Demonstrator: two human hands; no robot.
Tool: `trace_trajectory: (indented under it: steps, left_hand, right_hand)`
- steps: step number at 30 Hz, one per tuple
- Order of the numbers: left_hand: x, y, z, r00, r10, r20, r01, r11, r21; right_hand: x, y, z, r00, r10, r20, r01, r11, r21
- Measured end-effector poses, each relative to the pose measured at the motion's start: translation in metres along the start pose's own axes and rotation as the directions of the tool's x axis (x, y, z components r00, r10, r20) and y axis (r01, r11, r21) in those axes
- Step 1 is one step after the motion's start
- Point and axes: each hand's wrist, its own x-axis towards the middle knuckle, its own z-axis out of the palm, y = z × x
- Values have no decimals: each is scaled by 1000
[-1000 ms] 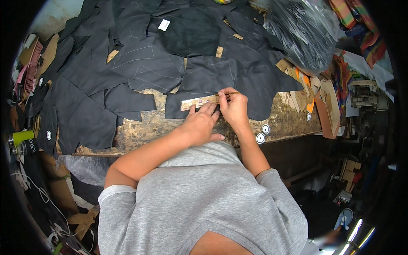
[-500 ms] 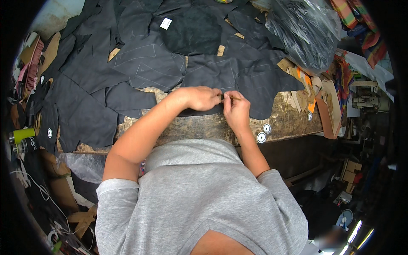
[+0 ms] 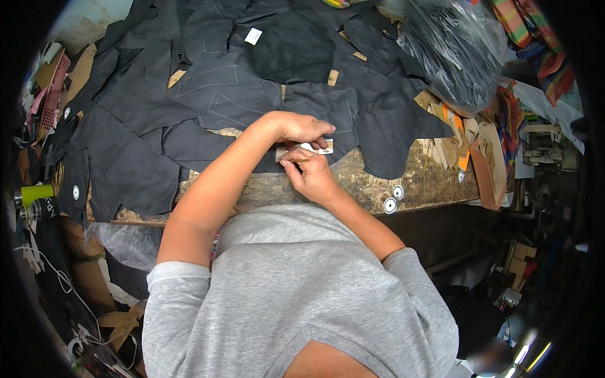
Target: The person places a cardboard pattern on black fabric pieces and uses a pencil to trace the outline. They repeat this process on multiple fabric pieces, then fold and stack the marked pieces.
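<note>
A small pale rectangular pattern piece (image 3: 324, 147) lies on a dark leather sheet (image 3: 320, 104) near the table's front edge. My left hand (image 3: 304, 128) rests over it, fingers stretched out and fingertips down on its far side. Just in front, my right hand (image 3: 313, 178) pinches a thin brown pencil-like stick (image 3: 301, 160) at the pattern piece's left end. Whether its tip touches the leather is hidden by the fingers. Thin light outlines are drawn on the leather around and beyond my hands.
More dark leather pieces (image 3: 129, 135) overlap across the worn wooden table (image 3: 413, 173). At the back lie a black suede-like piece (image 3: 290, 47) and a bulky plastic bag (image 3: 450, 57). Cardboard patterns (image 3: 441, 135) and an open box (image 3: 488, 167) stand on the right, with round white markers (image 3: 390, 205) nearby.
My right hand has moved left with the stick, from the pattern piece's right side to its left end. The left hand's fingers have straightened, and more of the pattern piece shows.
</note>
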Motion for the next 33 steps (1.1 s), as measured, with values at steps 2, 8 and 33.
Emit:
trace_trajectory:
  steps: [2,8,33]
  left_hand:
    - [0,0,1,1000,-4,-16,4,1000,-18]
    - [-2,-1,2,1000,30,-1,-30,993,111]
    - [-77,-57,109,871,334,-360,-23,760,649]
  right_hand:
    - [-2,0,-5,999,-21,-35,19,999,-44]
    - [-15,9,-61,961,62,-270,-168,906,-388]
    - [-25,47,-60,706,483,-518,-131,808,575]
